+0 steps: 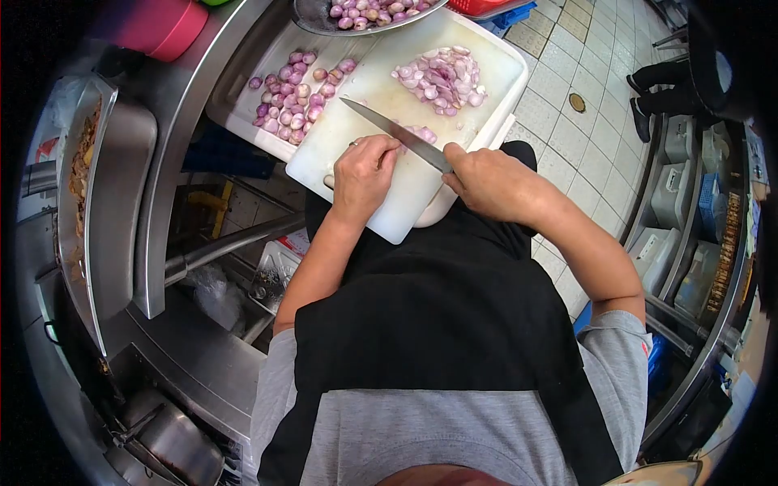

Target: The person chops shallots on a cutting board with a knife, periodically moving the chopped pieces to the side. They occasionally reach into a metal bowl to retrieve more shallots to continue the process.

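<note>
A long knife [399, 134] is gripped at its handle by my right hand [490, 182], its blade pointing up and left over a white cutting board [356, 194]. My left hand [365, 172] is closed on the board, fingertips beside the blade; what they hold, if anything, is hidden. A few shallot slices [421, 136] lie just beyond the blade. Farther up the board is a larger pile of sliced shallots [442, 79]. Whole peeled shallots [296, 101] fill the left part of the white tray [235, 85] under the board.
A metal bowl of shallots [365, 28] stands at the top. To the left are a steel counter [174, 121], a pink container [162, 28] and a metal pan [109, 202]. Another person's legs [668, 89] show at the upper right, near shelves with bins [668, 194].
</note>
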